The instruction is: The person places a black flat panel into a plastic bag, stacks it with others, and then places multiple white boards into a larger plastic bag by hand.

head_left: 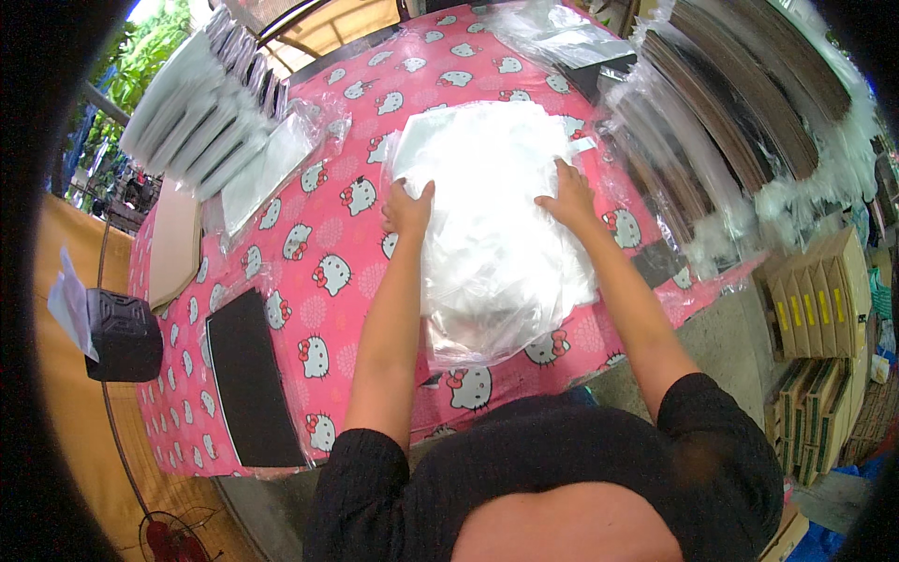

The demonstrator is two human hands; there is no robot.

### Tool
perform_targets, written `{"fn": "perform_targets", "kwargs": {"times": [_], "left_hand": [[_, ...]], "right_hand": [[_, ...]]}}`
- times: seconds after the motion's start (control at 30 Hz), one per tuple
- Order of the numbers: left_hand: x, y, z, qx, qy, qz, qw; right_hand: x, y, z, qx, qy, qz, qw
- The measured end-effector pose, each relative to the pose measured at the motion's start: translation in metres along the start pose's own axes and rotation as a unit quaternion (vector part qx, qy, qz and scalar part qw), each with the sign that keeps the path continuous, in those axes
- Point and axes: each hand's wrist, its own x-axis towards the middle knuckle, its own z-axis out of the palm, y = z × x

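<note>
A thick stack of clear plastic bags (496,225) lies on a pink patterned tablecloth (328,328) in front of me. Its glossy top reflects the light and its sheets look wrinkled. My left hand (408,207) grips the stack's left edge, thumb pointing up and the other fingers curled by the side. At the opposite edge, my right hand (569,197) holds the bags, its thumb lying on top and its index finger stretched forward. Both forearms reach across from the lower edge. What lies under the stack cannot be seen.
Plastic-wrapped stacks of sheets (192,112) stand at the far left. More wrapped dark boards (730,103) rise at the right. A black panel (253,379) lies near the left table edge, by a black box (125,334). Cardboard bundles (819,300) sit beyond the right side.
</note>
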Motion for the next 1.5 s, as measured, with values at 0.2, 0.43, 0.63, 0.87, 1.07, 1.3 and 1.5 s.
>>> {"fn": "perform_targets", "kwargs": {"times": [0.2,0.43,0.63,0.87,1.07,1.3,1.5], "left_hand": [[0.023,0.019,0.018,-0.008,0.034,0.076,0.996],[0.028,0.031,0.002,-0.149,-0.007,0.162,0.975],[0.001,0.048,-0.012,-0.288,-0.049,0.309,0.905],[0.041,0.029,-0.019,-0.023,0.007,-0.041,0.999],[0.045,0.020,0.005,0.119,-0.071,-0.124,0.983],[0.060,-0.017,0.030,0.081,-0.116,-0.033,0.989],[0.033,-0.035,0.022,-0.062,-0.026,0.029,0.997]], "right_hand": [[0.071,0.009,0.018,0.103,-0.098,-0.204,0.969],[0.113,-0.053,-0.011,-0.013,-0.094,-0.298,0.950],[0.138,-0.065,0.016,-0.002,-0.290,-0.267,0.919],[0.191,-0.086,0.004,-0.064,-0.163,-0.219,0.960],[0.162,-0.060,-0.013,0.020,0.093,-0.126,0.988],[-0.001,-0.004,-0.005,-0.061,-0.041,0.175,0.982],[-0.005,-0.001,0.025,0.031,-0.090,0.157,0.983]]}}
